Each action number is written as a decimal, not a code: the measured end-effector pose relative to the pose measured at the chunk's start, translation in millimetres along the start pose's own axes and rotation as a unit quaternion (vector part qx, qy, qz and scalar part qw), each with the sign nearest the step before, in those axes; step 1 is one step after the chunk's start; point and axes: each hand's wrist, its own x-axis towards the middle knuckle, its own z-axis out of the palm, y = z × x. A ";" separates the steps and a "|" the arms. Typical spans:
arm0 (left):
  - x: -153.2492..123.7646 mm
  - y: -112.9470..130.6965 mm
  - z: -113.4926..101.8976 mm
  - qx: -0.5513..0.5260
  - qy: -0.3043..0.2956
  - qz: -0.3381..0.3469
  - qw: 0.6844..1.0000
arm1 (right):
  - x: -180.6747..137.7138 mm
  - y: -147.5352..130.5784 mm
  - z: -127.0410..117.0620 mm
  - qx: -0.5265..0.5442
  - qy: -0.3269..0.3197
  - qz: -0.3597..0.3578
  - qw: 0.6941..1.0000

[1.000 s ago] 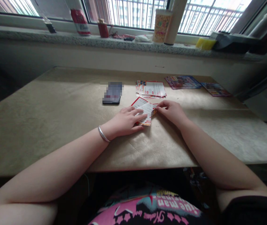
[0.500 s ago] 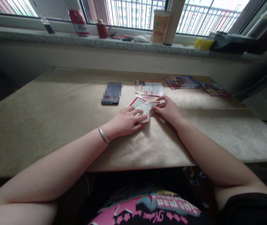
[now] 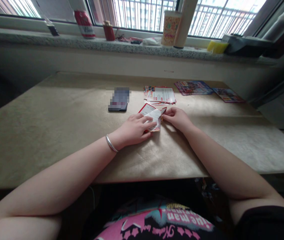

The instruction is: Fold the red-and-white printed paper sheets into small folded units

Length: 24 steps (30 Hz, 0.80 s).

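folded paper (image 3: 154,114) lies on the table (image 3: 134,163) under the splayed left hand (image 3: 135,129); the right hand (image 3: 178,118) seems to pinch its right edge. likely light and easily creased, it suits an edge grip.

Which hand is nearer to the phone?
Left. The left hand lies on folded paper, nearer the person and right of the phone; the right hand, at the paper's right edge, is farther right.

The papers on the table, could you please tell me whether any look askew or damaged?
The folded paper under the left hand looks odd: its right edge bends up where the right hand pinches it. The paper pile behind lies askew, edges unaligned. Tears cannot be ruled out.
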 end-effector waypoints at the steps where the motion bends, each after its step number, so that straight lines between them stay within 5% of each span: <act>1: 0.0 -0.1 0.3 0.004 -0.001 0.001 1.000 | 0.1 0.2 -0.1 -0.013 0.001 -0.004 1.000; 24: 0.7 0.6 2.2 -0.014 0.006 -0.012 1.000 | 2.3 5.5 3.4 0.035 -0.003 -0.036 0.999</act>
